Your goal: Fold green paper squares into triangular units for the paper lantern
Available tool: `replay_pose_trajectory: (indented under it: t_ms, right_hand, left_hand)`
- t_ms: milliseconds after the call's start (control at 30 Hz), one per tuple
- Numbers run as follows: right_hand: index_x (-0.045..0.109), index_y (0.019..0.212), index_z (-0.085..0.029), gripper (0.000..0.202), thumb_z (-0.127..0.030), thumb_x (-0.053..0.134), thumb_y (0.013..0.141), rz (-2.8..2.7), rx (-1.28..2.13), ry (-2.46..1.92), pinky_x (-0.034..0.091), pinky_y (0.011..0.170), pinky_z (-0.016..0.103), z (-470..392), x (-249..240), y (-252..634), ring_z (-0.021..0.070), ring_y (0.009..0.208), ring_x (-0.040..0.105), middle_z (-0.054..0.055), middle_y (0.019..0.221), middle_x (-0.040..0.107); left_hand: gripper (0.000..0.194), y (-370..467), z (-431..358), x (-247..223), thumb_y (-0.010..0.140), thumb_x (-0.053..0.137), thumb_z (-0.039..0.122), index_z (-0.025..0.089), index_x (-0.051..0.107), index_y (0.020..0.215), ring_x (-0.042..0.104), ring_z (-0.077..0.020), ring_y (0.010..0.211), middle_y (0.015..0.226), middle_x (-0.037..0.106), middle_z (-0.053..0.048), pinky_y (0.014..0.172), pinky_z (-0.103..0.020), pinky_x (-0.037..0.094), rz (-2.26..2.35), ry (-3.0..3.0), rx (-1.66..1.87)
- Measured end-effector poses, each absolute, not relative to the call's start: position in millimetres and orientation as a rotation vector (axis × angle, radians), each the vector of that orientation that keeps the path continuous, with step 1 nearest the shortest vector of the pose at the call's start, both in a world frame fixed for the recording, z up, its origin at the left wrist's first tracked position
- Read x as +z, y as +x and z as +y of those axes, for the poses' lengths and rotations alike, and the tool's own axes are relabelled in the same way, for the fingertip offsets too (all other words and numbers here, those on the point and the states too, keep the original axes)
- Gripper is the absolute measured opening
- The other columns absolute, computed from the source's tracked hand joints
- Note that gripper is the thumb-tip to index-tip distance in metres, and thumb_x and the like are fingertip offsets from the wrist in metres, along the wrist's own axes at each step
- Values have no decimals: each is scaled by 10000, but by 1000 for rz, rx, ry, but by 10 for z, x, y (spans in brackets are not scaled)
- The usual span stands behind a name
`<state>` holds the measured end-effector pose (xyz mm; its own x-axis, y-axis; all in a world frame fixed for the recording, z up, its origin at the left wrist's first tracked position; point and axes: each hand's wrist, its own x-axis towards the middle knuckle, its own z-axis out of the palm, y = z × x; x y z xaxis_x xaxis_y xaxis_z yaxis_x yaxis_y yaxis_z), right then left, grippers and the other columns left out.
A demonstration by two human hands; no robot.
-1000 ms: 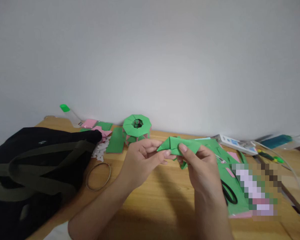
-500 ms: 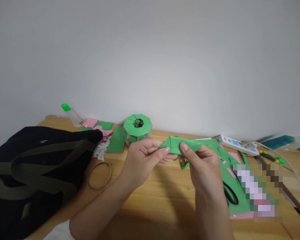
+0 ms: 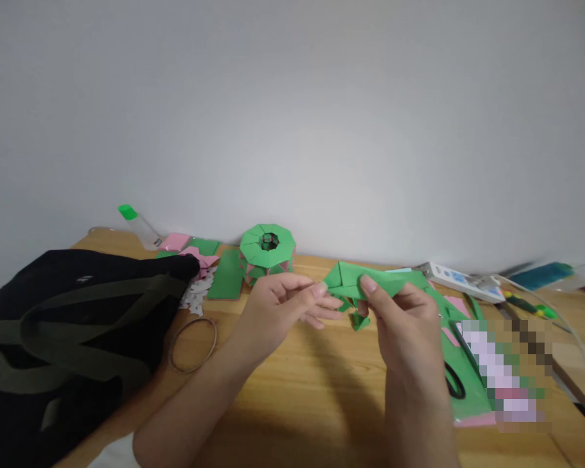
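Observation:
A strip of folded green paper (image 3: 348, 276) is held up above the table, with a pointed left end and crease lines across it. My right hand (image 3: 404, 318) is closed on its right part, thumb on the front face and fingers behind. At the pointed left end, my left hand (image 3: 285, 309) pinches the tip between thumb and forefinger, its other fingers stretched out behind. Just below the strip, a small green folded paper piece (image 3: 359, 321) shows partly between the hands. Behind them stands a ring-shaped green and pink paper model (image 3: 285, 246).
A black bag (image 3: 92, 325) covers the left of the table, beside a thin brown ring (image 3: 173, 351). Green paper sheets (image 3: 468, 383), with black scissor-like handles (image 3: 455, 380), lie at right. A white power strip (image 3: 461, 281) and its cable lie near the wall.
My right hand and the green strip have shifted slightly right and the strip has tilted. My left hand has slid outward to the strip's tip, its lower fingers spreading.

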<state>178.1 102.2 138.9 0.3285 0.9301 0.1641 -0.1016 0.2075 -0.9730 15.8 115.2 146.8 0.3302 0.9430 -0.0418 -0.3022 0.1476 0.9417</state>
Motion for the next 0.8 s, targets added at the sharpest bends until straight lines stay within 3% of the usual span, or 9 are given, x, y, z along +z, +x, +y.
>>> replay_pose_trajectory:
  t_ms: [400,667,800]
  right_hand:
    - [627,558,-172,265,-332,819,645,-924,899,-1099,408,472,221,1038,1381,1760,84,457,497,-33,468,577]
    - [634,562,-182,250,-328,819,648,-922,922,-1105,408,479,228,1010,1404,1766,91,465,503,-29,474,580]
    - [633,556,-181,263,-345,814,653,-940,908,-1126,409,478,236,1010,1398,1771,98,466,503,-25,473,581]
  left_hand:
    - [167,177,1100,1459,853,601,238,143,654,726,747,-158,652,735,778,-55,531,-173,582,811,1150,1099]
    - [302,142,1127,1480,868,587,364,127,692,713,747,-187,654,780,779,-93,569,-233,601,789,1140,1077]
    - [219,151,1115,1480,817,652,336,140,696,732,749,-198,667,770,780,-80,568,-239,599,826,1165,1059]
